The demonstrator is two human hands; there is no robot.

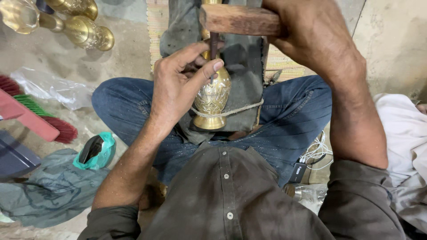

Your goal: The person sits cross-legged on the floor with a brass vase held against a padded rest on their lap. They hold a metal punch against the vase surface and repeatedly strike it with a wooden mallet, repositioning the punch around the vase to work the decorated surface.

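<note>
Shirt (231, 200) front nearest; brass vase (212, 95) roped to block.
L hand (175, 86) pinches chisel (214, 44) on vase; R hand (307, 31) grips wooden mallet (238, 20).

clear plastic bag (49, 89) on floor at left, crumpled teal bag (101, 153) below it

Brass vase (212, 95) glossy, engraved, bound by rough fibre cord (242, 110). Mallet head (240, 20) worn matt wood. Dark support pad (242, 66) dull cloth. Far-left brass vases (84, 29) polished smooth. Left plastic sheet (49, 86) crinkled, clear. Floor (124, 53) rough concrete.
</note>
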